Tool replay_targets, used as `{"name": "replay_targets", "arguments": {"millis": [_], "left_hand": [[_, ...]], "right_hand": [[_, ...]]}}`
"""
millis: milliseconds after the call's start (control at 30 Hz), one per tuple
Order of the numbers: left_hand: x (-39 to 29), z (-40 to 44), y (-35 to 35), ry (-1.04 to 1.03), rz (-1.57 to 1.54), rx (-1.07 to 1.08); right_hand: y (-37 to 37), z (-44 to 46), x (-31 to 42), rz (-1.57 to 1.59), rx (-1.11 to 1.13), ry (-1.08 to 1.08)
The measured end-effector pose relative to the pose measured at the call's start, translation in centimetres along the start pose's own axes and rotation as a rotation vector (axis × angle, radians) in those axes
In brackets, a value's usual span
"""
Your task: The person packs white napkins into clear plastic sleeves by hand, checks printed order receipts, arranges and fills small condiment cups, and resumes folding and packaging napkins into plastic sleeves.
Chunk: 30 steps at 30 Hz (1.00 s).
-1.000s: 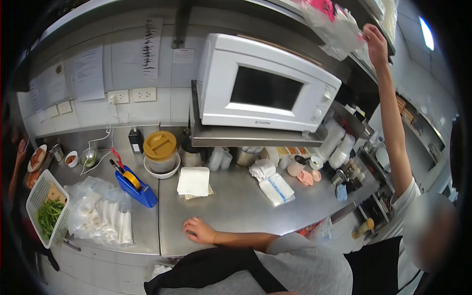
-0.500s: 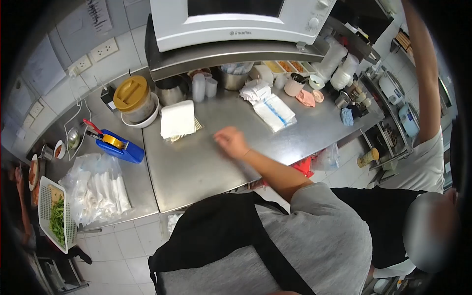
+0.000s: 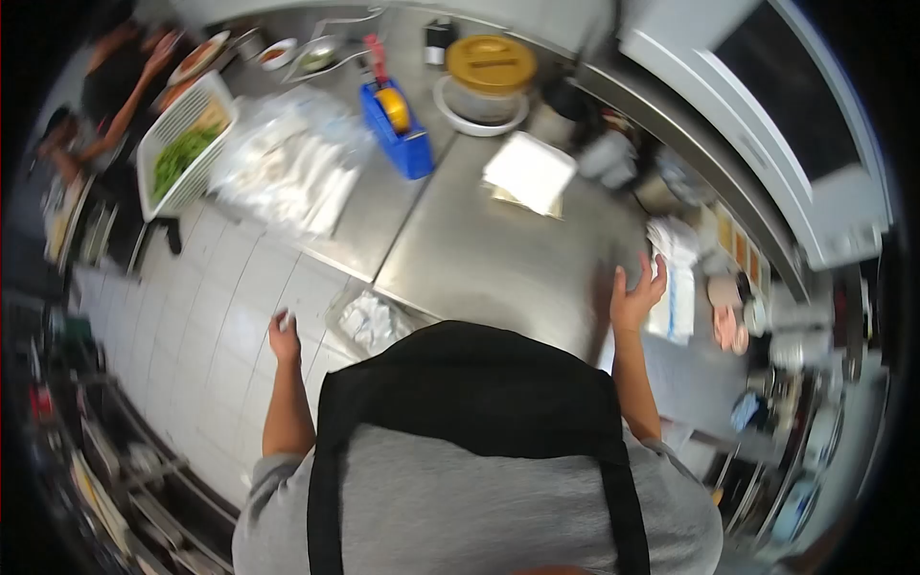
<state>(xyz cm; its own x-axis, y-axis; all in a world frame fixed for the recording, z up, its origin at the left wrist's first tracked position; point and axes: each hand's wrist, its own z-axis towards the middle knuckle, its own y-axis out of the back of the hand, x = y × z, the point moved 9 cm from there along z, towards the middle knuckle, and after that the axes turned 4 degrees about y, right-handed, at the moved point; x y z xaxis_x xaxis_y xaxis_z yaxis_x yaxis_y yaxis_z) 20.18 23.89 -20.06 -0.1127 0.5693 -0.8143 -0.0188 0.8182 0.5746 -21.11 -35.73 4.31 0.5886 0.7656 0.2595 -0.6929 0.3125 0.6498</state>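
The likeliest mishap is a sideways brush: the right hand (image 3: 639, 299) has its fingers spread beside the white packet with a blue stripe (image 3: 677, 305), and a careless outward swing could push that packet into the pink cup (image 3: 724, 288) or the pink cloth (image 3: 731, 331) just beyond it. The left hand (image 3: 284, 337) hangs past the edge of the metal surface (image 3: 498, 273), over the tiled floor (image 3: 206, 297), so anything let go there would probably drop; its fingers are curled, and whether something small is pinched between them I cannot tell. The two hands are well apart, one on each side of the body, and nothing shows in the right one's grasp. The packet lies on the surface, just to the right of the right hand, whose fingers overlap its edge in this view; contact cannot be confirmed. It is well apart from the left hand, which has crumpled white plastic (image 3: 372, 320) nearest it.
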Motion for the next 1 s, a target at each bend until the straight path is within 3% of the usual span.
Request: {"name": "replay_targets", "arguments": {"millis": [100,167,233,333,500,567,667,767,867,967,1000], "left_hand": [[-5.3,2.0,2.9,-0.087,-0.027,-0.255],[-12.2,1.2,4.6,-0.254,-0.074,-0.372],[-17.3,1.2,5.1,-0.360,-0.087,-0.364],[-23.9,1.0,5.2,-0.431,-0.220,-0.349],[-32.6,1.1,2.3,-0.588,-0.250,-0.217],[-36.5,0.4,0.7,-0.747,-0.183,-0.217],[-37.7,4.8,1.5,-0.602,-0.238,-0.390],[-33.4,14.2,3.2,-0.303,-0.251,-0.549],[-29.6,22.2,3.5,-0.044,-0.092,-0.457],[-29.2,25.7,2.2,0.136,0.193,-0.092],[-29.2,26.5,2.3,0.112,0.245,-0.137]], "right_hand": [[-4.3,1.5,7.1,0.245,0.129,0.126],[-7.0,1.1,11.2,0.417,0.242,0.182],[-9.8,0.2,14.5,0.579,0.366,0.236],[-12.9,-2.3,17.6,0.324,0.545,0.419],[-12.7,-2.0,16.5,0.460,0.548,0.369],[-12.8,-1.7,16.6,0.484,0.544,0.371],[-12.8,-1.8,16.5,0.521,0.534,0.370],[-12.6,-1.8,16.6,0.539,0.534,0.370],[-12.5,-1.5,16.8,0.527,0.525,0.361],[-12.6,-1.2,17.1,0.502,0.534,0.345],[-12.6,-1.2,17.1,0.493,0.541,0.339]]}}
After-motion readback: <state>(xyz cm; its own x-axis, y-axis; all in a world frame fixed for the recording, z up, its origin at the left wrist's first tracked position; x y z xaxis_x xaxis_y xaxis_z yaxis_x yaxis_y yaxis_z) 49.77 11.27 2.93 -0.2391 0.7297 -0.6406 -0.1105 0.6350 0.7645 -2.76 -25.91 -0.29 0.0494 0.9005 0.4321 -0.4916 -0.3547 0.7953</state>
